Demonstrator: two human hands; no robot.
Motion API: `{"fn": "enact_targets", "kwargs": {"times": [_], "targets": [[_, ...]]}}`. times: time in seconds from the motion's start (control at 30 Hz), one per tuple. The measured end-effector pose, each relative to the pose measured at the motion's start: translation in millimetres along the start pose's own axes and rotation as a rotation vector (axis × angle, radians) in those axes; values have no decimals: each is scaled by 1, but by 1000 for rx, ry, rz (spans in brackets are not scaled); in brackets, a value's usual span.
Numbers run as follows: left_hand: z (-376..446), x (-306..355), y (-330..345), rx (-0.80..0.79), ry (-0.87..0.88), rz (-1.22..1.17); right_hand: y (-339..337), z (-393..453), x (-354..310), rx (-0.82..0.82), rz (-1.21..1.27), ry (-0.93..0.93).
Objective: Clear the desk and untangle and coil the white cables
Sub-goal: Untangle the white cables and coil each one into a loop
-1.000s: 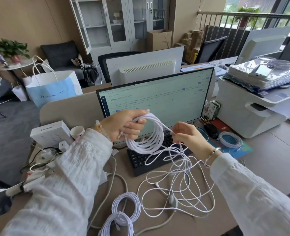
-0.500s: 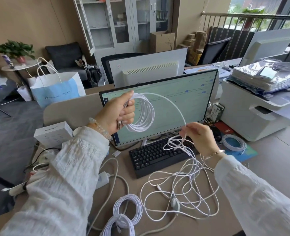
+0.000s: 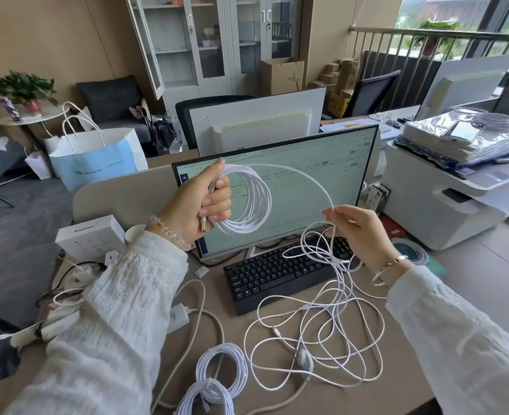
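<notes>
Cable coil [image 3: 248, 202] is hanging in front of the monitor [image 3: 292, 187], left hand [image 3: 200, 202] clamping its bundled side; right hand [image 3: 358, 232] is pinching the free strand above the loose tangle [image 3: 316, 322] on the desk [image 3: 471, 283]. I'm judging it light, limp, snag-prone; I'm favouring holding close to the coil

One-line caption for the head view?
Left hand grips a white cable coil; right hand pinches the strand above the desk tangle.
</notes>
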State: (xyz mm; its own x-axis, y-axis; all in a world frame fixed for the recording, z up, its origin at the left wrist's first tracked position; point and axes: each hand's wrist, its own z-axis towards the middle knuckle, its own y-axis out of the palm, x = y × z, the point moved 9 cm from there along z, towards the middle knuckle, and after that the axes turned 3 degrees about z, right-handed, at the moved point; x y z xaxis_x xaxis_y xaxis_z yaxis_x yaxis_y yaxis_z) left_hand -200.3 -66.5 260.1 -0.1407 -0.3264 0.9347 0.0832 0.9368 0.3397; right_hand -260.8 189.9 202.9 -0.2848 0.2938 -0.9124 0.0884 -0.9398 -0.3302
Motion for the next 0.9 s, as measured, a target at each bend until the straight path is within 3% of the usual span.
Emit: {"fn": "enact_targets", "kwargs": {"times": [0.2,0.33,0.57,0.73,0.9], "targets": [[-12,3,0,-15,-46,62,21,-10,22,-375,-449,36],[-14,-1,5,-35,-53,97,38,-18,24,-561,-415,40],[-15,-8,9,-88,-97,126,23,-14,13,-351,-176,43],[-15,-10,18,-128,-85,45,28,-18,1,-323,-469,-17],[-2,-7,13,-41,17,15,55,-45,-26,-417,-556,-52]]}}
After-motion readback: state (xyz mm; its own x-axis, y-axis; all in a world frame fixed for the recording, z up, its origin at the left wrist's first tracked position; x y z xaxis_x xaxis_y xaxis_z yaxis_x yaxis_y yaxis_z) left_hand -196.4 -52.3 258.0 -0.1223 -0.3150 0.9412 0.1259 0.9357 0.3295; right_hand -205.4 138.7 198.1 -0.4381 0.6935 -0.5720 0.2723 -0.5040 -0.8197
